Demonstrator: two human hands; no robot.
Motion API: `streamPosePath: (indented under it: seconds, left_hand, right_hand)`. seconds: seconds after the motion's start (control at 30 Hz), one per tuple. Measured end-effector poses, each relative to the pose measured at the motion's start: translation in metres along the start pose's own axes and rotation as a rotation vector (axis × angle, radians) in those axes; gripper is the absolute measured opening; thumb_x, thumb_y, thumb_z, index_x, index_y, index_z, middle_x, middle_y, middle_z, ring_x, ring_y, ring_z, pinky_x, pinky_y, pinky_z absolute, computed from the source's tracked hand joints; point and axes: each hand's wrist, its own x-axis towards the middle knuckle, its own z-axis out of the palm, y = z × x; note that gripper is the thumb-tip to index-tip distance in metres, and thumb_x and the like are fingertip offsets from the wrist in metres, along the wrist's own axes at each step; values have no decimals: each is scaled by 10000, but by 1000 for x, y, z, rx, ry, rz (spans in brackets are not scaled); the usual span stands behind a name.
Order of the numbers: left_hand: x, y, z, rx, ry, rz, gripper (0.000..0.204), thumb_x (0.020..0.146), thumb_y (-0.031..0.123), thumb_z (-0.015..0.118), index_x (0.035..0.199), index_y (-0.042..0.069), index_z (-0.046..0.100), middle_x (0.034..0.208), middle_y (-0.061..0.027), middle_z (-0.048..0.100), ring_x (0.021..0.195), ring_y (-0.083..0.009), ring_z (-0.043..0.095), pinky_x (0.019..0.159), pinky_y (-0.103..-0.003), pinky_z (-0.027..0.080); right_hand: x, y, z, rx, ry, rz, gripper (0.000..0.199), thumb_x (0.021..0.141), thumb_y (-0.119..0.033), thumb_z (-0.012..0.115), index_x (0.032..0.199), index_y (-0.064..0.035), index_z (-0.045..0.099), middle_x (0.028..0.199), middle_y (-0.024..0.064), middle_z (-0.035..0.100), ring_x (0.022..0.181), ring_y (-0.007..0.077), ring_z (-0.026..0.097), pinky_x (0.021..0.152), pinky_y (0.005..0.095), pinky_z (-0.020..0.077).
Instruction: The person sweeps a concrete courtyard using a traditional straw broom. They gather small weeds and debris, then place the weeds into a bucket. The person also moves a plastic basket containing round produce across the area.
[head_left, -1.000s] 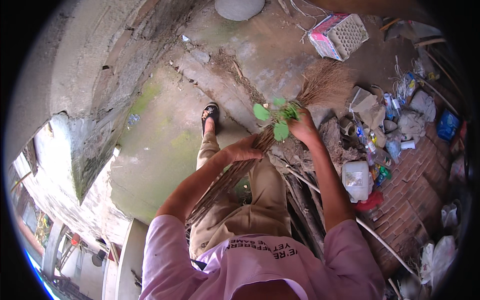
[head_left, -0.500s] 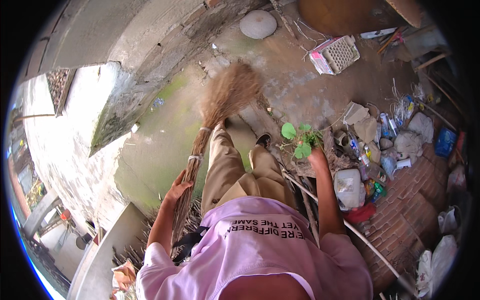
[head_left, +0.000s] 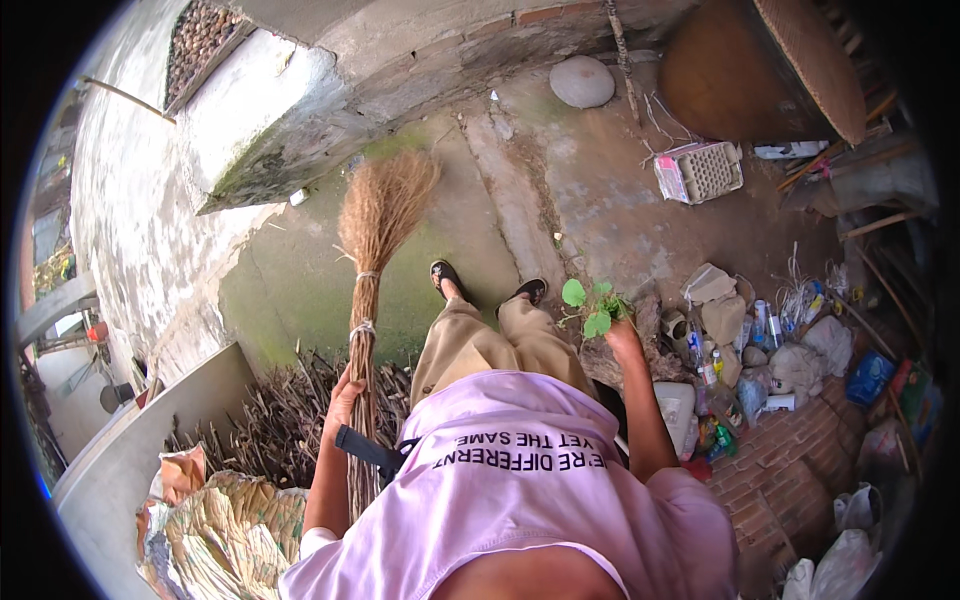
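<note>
A long straw broom (head_left: 378, 225), bound with pale ties, reaches forward to the left of my legs. My left hand (head_left: 345, 396) is closed around its bundled handle, and the bristles fan out at the far end over the mossy concrete. In my right hand (head_left: 624, 342) is a small leafy green plant (head_left: 598, 310), its stems gripped in the closed fingers and its broad leaves spreading to the left. A dark strap (head_left: 370, 447) crosses near my left forearm.
Dry sticks (head_left: 275, 415) are heaped at left beside a low wall (head_left: 150, 435). Bottles and bags (head_left: 795, 370) crowd the right, near stacked bricks (head_left: 785, 450). Farther off are an egg-tray box (head_left: 700, 172), a round stone (head_left: 582, 81) and a large brown vat (head_left: 710, 80).
The broom's bristles have swung left, away from my feet, and both shoes now show. The view has shifted, revealing more of the stick pile. Both hands keep their hold.
</note>
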Motion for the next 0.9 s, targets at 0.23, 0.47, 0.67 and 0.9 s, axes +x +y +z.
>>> streamPosePath:
  seconds: [0.23, 0.47, 0.67, 0.9]
  left_hand:
    - [133, 10, 88, 83, -393, -4, 585, 702, 134, 477, 1260, 54, 320, 1027, -36, 511, 811, -108, 488, 723, -205, 387]
    - [232, 17, 105, 51, -314, -35, 618, 666, 162, 521, 1248, 57, 340, 939, -62, 541, 716, -132, 493, 615, -253, 426]
    - [242, -10, -50, -138, -21, 47, 678, 649, 140, 577, 1251, -2, 300, 1044, -106, 518, 873, -178, 509, 744, -271, 410]
    - [189, -25, -190, -324, 342, 67, 462, 693, 165, 580, 1130, 65, 470, 812, -21, 562, 634, -120, 507, 566, -239, 420]
  right_hand:
    - [-19, -11, 28, -100, -51, 24, 159, 714, -49, 563, 871, -39, 544, 752, 3, 535, 673, 101, 485, 587, 254, 400]
    - [-43, -5, 30, -258, 77, 108, 186, 717, -50, 564, 899, -22, 541, 795, 17, 541, 693, 108, 490, 606, 260, 403]
    - [-31, -11, 75, -351, 0, 149, 118, 709, -46, 556, 825, -20, 548, 729, 10, 535, 647, 107, 477, 574, 261, 390]
    - [4, -67, 156, -442, -48, 49, 83, 708, -43, 549, 791, -42, 551, 702, -24, 514, 626, 75, 454, 545, 253, 383]
